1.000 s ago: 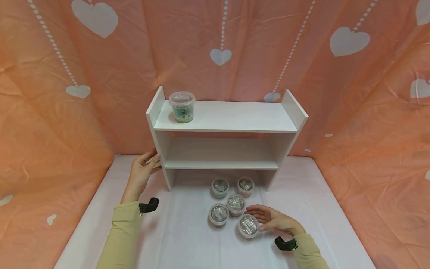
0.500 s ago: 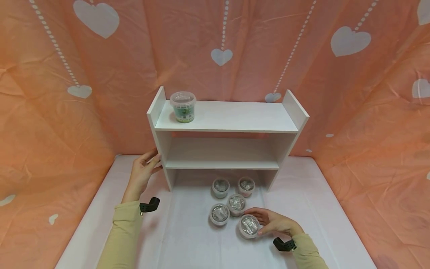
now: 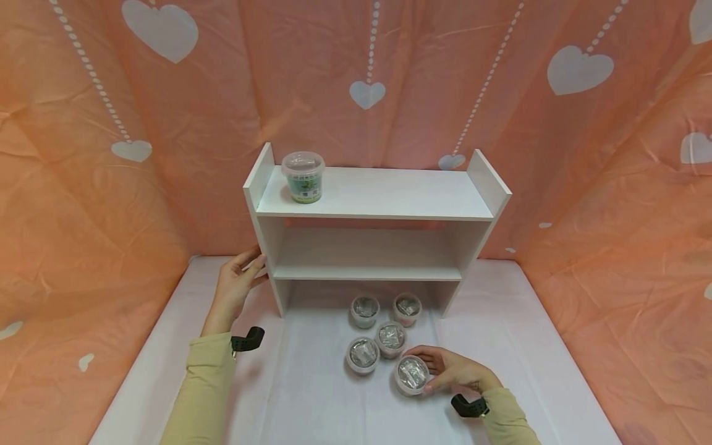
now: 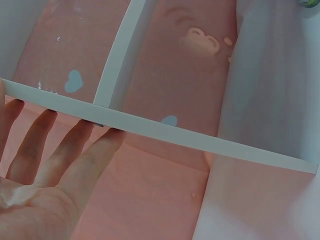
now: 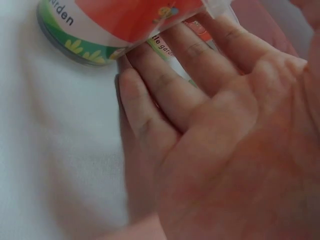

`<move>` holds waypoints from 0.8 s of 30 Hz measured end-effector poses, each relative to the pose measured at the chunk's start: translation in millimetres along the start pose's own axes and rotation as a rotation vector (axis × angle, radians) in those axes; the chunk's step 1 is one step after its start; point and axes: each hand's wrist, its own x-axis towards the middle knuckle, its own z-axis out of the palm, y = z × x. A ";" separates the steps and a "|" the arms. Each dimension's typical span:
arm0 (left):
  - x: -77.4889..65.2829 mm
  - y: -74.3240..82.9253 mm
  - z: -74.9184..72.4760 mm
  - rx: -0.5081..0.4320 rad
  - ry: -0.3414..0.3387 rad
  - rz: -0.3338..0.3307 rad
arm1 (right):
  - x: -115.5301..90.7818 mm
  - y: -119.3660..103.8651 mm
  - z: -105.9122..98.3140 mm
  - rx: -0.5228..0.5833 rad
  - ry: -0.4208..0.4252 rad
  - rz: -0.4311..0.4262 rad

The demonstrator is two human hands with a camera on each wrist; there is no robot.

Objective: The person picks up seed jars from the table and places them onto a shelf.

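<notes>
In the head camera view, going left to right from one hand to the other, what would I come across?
Left hand, top-shelf tub, front-left tub, middle tub, nearest tub, right hand.

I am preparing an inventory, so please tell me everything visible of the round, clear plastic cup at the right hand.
The round, clear plastic cup stands upright on the white cloth-like surface, with four similar cups beyond it. A crinkled silvery packet shows at its top, within a translucent whitish rim. Its side carries red, white and green printing, a small bee-like figure and the word "garden". The bare right hand holds it around its right side.
</notes>
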 end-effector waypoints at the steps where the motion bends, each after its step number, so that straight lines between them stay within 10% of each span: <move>1: 0.1 -0.1 0.1 0.001 0.000 -0.001 | -0.2 -0.1 0.4 -0.002 0.004 0.002; 24: 0.5 -0.7 -0.2 0.002 -0.009 0.002 | -30.8 -13.7 -22.1 -0.019 0.136 -0.097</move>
